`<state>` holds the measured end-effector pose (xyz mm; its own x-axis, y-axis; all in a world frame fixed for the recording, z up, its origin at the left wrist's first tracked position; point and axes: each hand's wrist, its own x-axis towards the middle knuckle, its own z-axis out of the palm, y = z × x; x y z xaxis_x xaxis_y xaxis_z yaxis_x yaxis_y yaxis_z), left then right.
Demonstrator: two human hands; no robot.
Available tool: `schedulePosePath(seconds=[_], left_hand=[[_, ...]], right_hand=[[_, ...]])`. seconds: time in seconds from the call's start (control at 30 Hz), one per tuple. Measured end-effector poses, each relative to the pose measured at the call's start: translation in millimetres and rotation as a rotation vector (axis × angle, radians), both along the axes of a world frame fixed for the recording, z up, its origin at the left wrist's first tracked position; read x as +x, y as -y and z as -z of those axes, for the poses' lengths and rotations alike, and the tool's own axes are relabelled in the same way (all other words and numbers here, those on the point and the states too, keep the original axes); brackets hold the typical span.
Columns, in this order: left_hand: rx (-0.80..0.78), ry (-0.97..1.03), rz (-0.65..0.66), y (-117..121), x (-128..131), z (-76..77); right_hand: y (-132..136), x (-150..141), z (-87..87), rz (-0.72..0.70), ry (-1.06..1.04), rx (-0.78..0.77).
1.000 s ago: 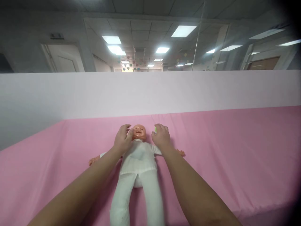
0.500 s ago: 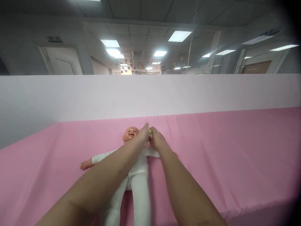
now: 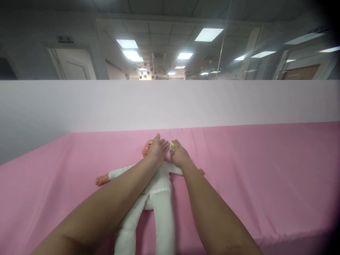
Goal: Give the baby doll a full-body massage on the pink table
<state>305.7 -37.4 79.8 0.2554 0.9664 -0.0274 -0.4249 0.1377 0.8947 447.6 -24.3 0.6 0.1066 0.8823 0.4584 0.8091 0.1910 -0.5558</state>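
Right hand (image 3: 181, 156) clamped on green-topped bottle (image 3: 172, 145), just right of left hand (image 3: 157, 150), whose fingers spread over doll (image 3: 160, 181).

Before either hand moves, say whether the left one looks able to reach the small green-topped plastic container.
Probably yes: the left hand is open close beside the container, nothing visible between them, though the right hand holding it may limit the grip.
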Motion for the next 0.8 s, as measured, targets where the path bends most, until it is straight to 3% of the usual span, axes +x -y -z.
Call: schedulePosePath(seconds=[0.13,0.2,0.33,0.4,0.5,0.63,0.8], left_hand=[[0.043,0.141,-0.023,25.2,-53.6,-1.3],[0.071,0.158,-0.007,35.8,-79.5,5.0],[0.067,0.179,0.063,46.7,-109.0,23.4],[0.027,0.227,0.104,47.6,-113.9,27.2],[-0.036,0.299,0.170,45.3,-120.2,22.1],[-0.049,0.384,0.063,37.4,-137.3,12.2],[-0.078,0.394,-0.005,26.8,-150.2,15.3]], right_hand=[[15.5,-8.3,-18.0,0.073,-0.034,0.118],[30.9,-24.9,-31.7,0.028,-0.043,0.242],[74.1,-80.9,-53.0,-0.381,0.069,0.379],[91.2,-108.3,-55.3,-0.567,0.174,0.317],[100.3,-131.0,-51.5,-0.633,0.274,0.176],[99.6,-130.1,-49.5,-0.640,0.358,0.060],[117.6,-131.2,-58.4,-0.771,0.393,-0.038]])
